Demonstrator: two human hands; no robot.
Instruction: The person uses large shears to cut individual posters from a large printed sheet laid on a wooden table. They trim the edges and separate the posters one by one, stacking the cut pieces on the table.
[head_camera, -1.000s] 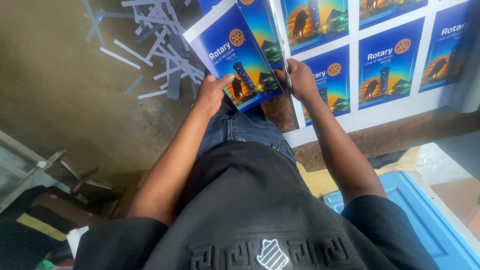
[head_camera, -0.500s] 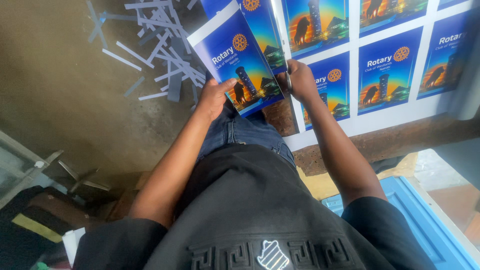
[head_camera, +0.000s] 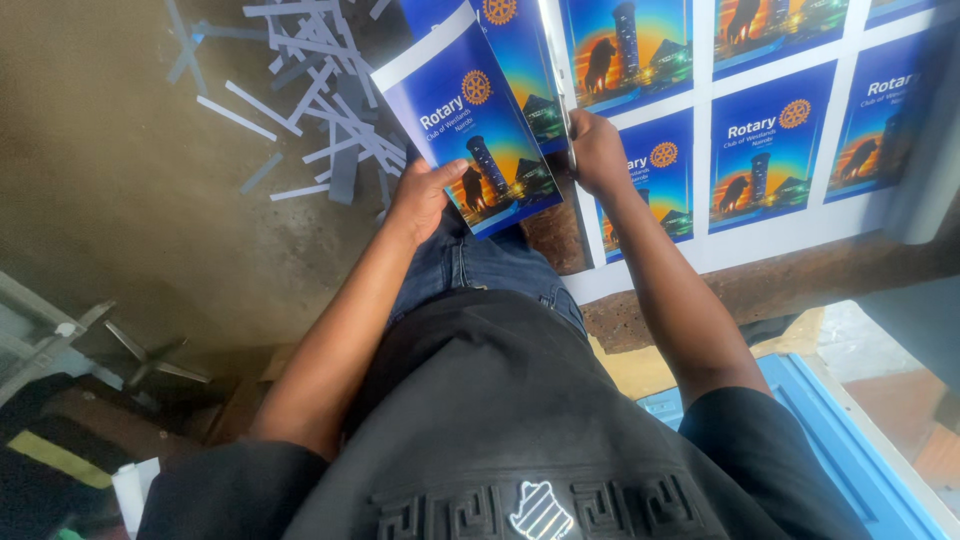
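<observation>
My left hand (head_camera: 422, 196) grips the lower left corner of a cut strip of blue printed covers (head_camera: 470, 130), which juts out over the floor. My right hand (head_camera: 597, 152) rests closed on the left edge of a large white printed sheet (head_camera: 770, 150) that carries several blue covers with a tower and animal picture. The sheet lies on a dark wooden table edge (head_camera: 800, 280). Whether a blade is in my right hand I cannot tell.
A heap of pale paper offcut strips (head_camera: 320, 110) lies on the grey concrete floor (head_camera: 130, 200) at upper left. A metal stand (head_camera: 150, 355) sits at lower left. A blue-framed panel (head_camera: 830, 440) is at lower right, below the table.
The cut strip in my left hand has swung a little outward and down from the big sheet. My right hand has kept its place on the sheet's edge.
</observation>
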